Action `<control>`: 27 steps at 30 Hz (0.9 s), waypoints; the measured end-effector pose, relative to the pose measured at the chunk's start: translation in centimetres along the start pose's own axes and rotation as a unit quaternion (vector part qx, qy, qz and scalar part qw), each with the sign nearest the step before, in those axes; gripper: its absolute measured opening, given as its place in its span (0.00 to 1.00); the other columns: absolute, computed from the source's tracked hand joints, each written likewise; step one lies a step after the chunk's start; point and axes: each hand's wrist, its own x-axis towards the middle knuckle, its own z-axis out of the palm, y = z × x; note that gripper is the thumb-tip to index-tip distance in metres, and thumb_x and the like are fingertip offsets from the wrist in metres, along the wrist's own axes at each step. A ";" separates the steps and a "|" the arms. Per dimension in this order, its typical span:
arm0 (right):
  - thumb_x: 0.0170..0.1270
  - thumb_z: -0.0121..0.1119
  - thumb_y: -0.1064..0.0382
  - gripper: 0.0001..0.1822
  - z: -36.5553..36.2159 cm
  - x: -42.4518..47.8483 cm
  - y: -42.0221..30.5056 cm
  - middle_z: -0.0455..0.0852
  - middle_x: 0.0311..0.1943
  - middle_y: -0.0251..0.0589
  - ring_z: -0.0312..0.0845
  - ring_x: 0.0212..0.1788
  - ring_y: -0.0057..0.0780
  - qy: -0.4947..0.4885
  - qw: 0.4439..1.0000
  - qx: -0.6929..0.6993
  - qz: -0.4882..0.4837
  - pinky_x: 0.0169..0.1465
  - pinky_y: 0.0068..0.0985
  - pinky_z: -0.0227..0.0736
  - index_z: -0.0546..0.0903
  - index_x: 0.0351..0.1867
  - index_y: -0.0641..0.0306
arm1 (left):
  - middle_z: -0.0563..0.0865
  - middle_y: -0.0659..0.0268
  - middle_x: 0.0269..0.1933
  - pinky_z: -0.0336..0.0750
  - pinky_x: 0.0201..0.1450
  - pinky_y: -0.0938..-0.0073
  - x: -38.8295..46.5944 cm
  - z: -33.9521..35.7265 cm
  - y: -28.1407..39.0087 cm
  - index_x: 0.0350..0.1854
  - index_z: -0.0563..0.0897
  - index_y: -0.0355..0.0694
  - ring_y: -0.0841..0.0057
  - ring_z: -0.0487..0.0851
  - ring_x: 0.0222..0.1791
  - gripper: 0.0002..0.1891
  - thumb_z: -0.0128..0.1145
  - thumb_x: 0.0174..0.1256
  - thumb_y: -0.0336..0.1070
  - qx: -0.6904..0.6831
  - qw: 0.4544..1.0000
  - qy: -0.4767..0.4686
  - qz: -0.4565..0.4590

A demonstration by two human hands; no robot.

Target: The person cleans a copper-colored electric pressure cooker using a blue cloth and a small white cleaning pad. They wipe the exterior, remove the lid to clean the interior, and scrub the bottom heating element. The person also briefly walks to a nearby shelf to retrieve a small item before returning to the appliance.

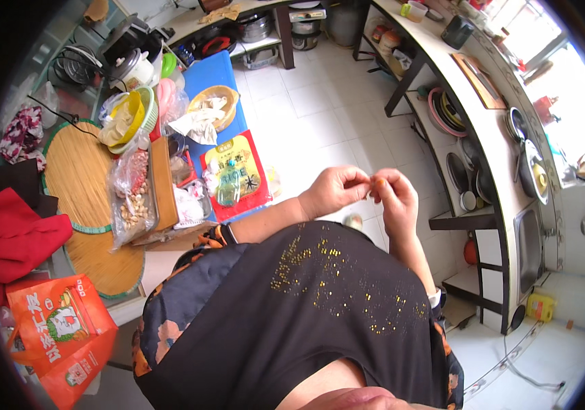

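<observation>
My left hand point(334, 188) and my right hand point(396, 197) meet in front of my chest, fingertips pinched together and touching. A small orange spot shows at the right fingertips; whether it is a held bit or a mark on a nail cannot be told. Anything between the fingers is too small to make out. Below the hands, a small round object point(354, 221) shows in part past my black top point(344, 287). Left of my left hand lies a red and yellow rice bag point(259, 184) with a greenish clear plastic bottle point(228, 189) on it.
A clear plastic bag point(136, 205) holds pale pieces like garlic cloves. Near it are a wooden board point(162, 182) and a yellow basket point(228, 97) with cloth. Woven mats point(80, 179) and an orange bag point(62, 328) lie left. The right counter point(487, 133) carries a cutting board point(478, 81) and pans.
</observation>
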 end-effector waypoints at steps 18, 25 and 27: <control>0.69 0.65 0.58 0.12 -4.7 28.1 7.6 0.85 0.32 0.31 0.72 0.32 0.15 -0.212 0.951 0.125 0.188 0.37 0.18 0.69 0.87 0.45 0.65 | 0.87 0.62 0.43 0.80 0.49 0.77 18.6 -7.7 -1.2 0.53 0.81 0.31 0.77 0.86 0.43 0.11 0.56 0.75 0.32 -0.013 0.956 0.287 -0.061; 0.69 0.65 0.56 0.11 1.2 40.6 12.4 0.82 0.29 0.30 0.71 0.31 0.17 -0.227 0.925 0.186 0.243 0.38 0.19 0.67 0.84 0.38 0.63 | 0.86 0.63 0.41 0.80 0.48 0.78 24.6 -19.8 -0.7 0.50 0.81 0.31 0.78 0.85 0.40 0.12 0.53 0.77 0.35 -0.021 0.956 0.290 -0.045; 0.70 0.63 0.53 0.14 3.6 44.7 13.2 0.82 0.29 0.30 0.71 0.32 0.17 -0.235 0.922 0.180 0.248 0.39 0.19 0.67 0.84 0.42 0.64 | 0.86 0.63 0.41 0.80 0.48 0.78 26.3 -23.8 0.2 0.51 0.81 0.31 0.78 0.85 0.40 0.12 0.52 0.77 0.36 -0.023 0.957 0.288 -0.034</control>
